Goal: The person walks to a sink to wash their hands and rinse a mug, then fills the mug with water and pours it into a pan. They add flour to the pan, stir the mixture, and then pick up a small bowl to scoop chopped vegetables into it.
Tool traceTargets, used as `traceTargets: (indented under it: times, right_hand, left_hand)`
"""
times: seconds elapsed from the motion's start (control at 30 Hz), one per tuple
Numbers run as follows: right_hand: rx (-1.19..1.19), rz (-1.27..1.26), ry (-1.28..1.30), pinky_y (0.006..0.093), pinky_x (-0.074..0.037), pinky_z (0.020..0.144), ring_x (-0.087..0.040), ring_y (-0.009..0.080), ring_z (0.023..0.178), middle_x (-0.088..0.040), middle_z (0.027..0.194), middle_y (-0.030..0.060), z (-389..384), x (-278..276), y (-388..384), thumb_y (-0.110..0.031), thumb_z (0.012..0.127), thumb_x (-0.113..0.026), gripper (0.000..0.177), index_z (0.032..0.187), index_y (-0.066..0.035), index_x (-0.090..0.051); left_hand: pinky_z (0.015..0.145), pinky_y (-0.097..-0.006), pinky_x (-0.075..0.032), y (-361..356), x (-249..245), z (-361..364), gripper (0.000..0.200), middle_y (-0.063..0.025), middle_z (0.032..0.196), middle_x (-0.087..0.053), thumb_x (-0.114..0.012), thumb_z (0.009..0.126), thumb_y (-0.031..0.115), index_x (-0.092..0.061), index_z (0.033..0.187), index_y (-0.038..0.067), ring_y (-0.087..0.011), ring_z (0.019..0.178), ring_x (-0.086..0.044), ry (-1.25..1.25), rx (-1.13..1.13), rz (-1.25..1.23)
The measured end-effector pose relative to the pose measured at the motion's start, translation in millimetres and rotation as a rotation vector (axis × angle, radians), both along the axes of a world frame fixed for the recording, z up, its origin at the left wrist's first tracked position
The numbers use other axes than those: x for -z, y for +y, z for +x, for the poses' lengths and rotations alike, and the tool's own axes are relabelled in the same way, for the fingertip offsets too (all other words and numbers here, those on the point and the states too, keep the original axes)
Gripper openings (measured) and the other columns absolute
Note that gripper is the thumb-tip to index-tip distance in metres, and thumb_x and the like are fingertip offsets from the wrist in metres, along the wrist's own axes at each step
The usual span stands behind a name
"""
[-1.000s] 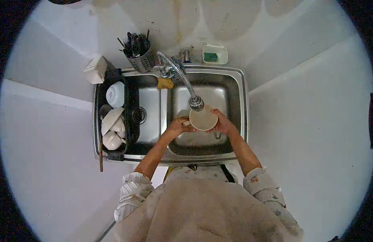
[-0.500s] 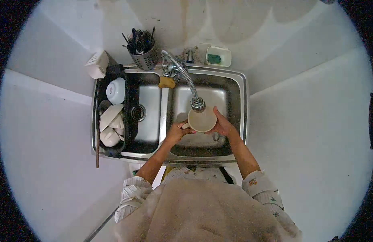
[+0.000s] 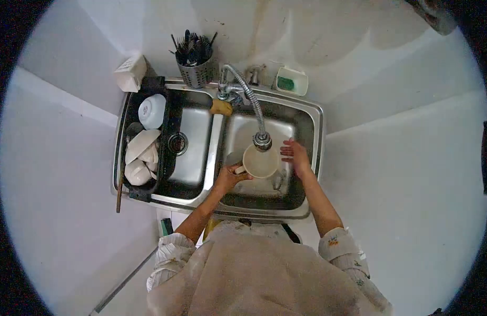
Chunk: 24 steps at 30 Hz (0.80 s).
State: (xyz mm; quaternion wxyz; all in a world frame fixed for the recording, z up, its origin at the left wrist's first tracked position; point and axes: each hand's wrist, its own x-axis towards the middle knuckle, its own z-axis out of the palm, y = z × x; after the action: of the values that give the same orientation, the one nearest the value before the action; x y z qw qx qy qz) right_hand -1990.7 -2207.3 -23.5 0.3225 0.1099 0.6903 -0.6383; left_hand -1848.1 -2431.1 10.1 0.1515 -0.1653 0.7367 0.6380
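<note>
A cream cup (image 3: pixel 261 164) with a side handle is held over the right sink basin, below the head of the flexible faucet (image 3: pixel 262 140). My left hand (image 3: pixel 231 177) grips it by the handle on its left side. To the right of the cup is my right hand (image 3: pixel 297 157), its fingers stretched out and apart from the rim, holding nothing. The stainless steel sink (image 3: pixel 214 152) has two basins, and the cup hides part of the right one's floor.
A black dish rack (image 3: pixel 164 146) with white bowls and cups stands on the left. Behind the sink are a metal cutlery holder (image 3: pixel 196 75), a white container (image 3: pixel 131 73) and a tray (image 3: pixel 301 83) with a green sponge (image 3: pixel 285 82). A yellow sponge (image 3: pixel 221 107) sits on the divider.
My right hand has let go of the cup and moved right, fingers spread. My left hand still holds the handle. The whole view has shifted and tilted slightly.
</note>
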Motion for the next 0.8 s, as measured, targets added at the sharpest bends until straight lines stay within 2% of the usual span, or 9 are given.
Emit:
traceTargets:
  times: [0.23, 0.3, 0.4, 0.5, 0.57, 0.6, 0.63, 0.73, 0.8]
  right_hand:
    - [-0.160, 0.180, 0.486, 0.0313, -0.049, 0.070, -0.060, 0.0207, 0.078, -0.062, 0.090, 0.0073, -50, -32, -42, -0.031, 0.085, -0.054, 0.030, 0.102, -0.006, -0.058]
    - [-0.394, 0.450, 0.959, 0.0388, -0.046, 0.076, -0.058, 0.0311, 0.085, -0.061, 0.089, 0.0118, -61, -49, -68, -0.022, 0.086, -0.049, 0.022, 0.095, -0.005, -0.060]
    - [-0.584, 0.475, 1.106, 0.0398, -0.044, 0.081, -0.055, 0.0362, 0.091, -0.059, 0.095, 0.0159, -72, -76, -106, -0.021, 0.084, -0.050, 0.024, 0.099, -0.004, -0.057]
    - [-0.764, 0.485, 1.342, 0.0390, -0.046, 0.082, -0.054, 0.0329, 0.097, -0.056, 0.104, 0.0153, -89, -61, -131, -0.019, 0.078, -0.060, 0.035, 0.109, -0.005, -0.054]
    - [-0.859, 0.486, 1.239, 0.0402, -0.045, 0.083, -0.052, 0.0330, 0.100, -0.053, 0.106, 0.0161, -104, -38, -144, -0.019, 0.077, -0.060, 0.038, 0.112, -0.005, -0.051]
    - [-0.943, 0.490, 1.136, 0.0414, -0.044, 0.084, -0.049, 0.0331, 0.104, -0.051, 0.108, 0.0169, -106, -33, -149, -0.019, 0.077, -0.060, 0.042, 0.114, -0.005, -0.049]
    - [-0.950, 0.485, 1.137, 0.0414, -0.044, 0.084, -0.049, 0.0331, 0.104, -0.051, 0.108, 0.0169, -107, -28, -151, -0.019, 0.077, -0.060, 0.042, 0.114, -0.005, -0.049]
    - [-0.973, 0.539, 1.282, 0.0422, -0.044, 0.085, -0.050, 0.0350, 0.103, -0.048, 0.111, 0.0163, -110, -14, -151, -0.018, 0.077, -0.060, 0.043, 0.116, -0.004, -0.047]
    - [-0.871, 0.213, 0.981, 0.0418, -0.045, 0.084, -0.052, 0.0355, 0.098, -0.046, 0.112, 0.0160, -112, -11, -154, -0.017, 0.078, -0.058, 0.038, 0.111, -0.003, -0.047]
  left_hand:
    - [0.082, -0.0266, -0.043, 4, 28, 6, 0.055, -0.0050, 0.101, -0.063, -0.076, 0.066, 0.025, -0.056, 0.115, 0.007, -0.0086, 0.090, -0.056, 0.060, -0.038, 0.037]
    - [0.082, -0.0264, -0.043, 3, 35, 5, 0.057, -0.0054, 0.101, -0.063, -0.076, 0.066, 0.025, -0.055, 0.116, 0.007, -0.0084, 0.090, -0.056, 0.009, -0.004, 0.088]
    - [0.081, -0.0264, -0.044, 3, 37, 6, 0.057, -0.0057, 0.101, -0.063, -0.076, 0.066, 0.025, -0.055, 0.116, 0.006, -0.0086, 0.089, -0.057, -0.063, -0.002, 0.134]
    - [0.081, -0.0265, -0.044, 8, 44, 10, 0.056, -0.0056, 0.101, -0.063, -0.076, 0.067, 0.022, -0.055, 0.116, 0.006, -0.0093, 0.089, -0.057, 0.019, -0.100, 0.269]
    - [0.081, -0.0262, -0.044, 8, 42, 10, 0.055, -0.0054, 0.101, -0.063, -0.076, 0.067, 0.021, -0.055, 0.117, 0.007, -0.0095, 0.090, -0.057, 0.128, -0.172, 0.403]
    - [0.083, -0.0259, -0.044, 5, 34, 6, 0.055, -0.0051, 0.102, -0.063, -0.076, 0.067, 0.019, -0.055, 0.117, 0.006, -0.0095, 0.091, -0.057, 0.054, -0.069, 0.235]
    - [0.084, -0.0255, -0.044, 3, 29, 4, 0.055, -0.0048, 0.103, -0.063, -0.076, 0.067, 0.017, -0.054, 0.117, 0.006, -0.0095, 0.092, -0.056, -0.022, 0.034, 0.066]
    - [0.086, -0.0263, -0.043, 3, 28, 5, 0.057, -0.0053, 0.107, -0.061, -0.076, 0.066, 0.015, -0.054, 0.117, 0.005, -0.0106, 0.094, -0.056, -0.073, -0.063, 0.155]
    - [0.087, -0.0269, -0.042, 6, 34, 10, 0.057, -0.0059, 0.110, -0.059, -0.077, 0.065, 0.015, -0.054, 0.117, 0.004, -0.0112, 0.096, -0.056, -0.014, -0.141, 0.321]
